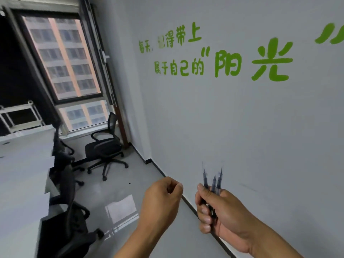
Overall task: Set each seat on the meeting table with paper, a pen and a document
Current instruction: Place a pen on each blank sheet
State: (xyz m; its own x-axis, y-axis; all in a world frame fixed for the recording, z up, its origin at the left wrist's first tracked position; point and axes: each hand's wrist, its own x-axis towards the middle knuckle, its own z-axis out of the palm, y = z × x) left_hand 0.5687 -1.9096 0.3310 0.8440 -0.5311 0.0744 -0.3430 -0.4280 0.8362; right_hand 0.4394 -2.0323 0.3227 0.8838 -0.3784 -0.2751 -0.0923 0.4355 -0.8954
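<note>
Pens [212, 181] in right hand [221, 211], beside "阳光" wall lettering [251, 60]

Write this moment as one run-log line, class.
right hand: grips three pens | left hand: curled, holds nothing | table: at left

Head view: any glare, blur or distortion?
Head view: glare patch on the floor; window frame and wall corner bow from the wide-angle lens; pens in the right hand look soft; table edge smeared.
</note>
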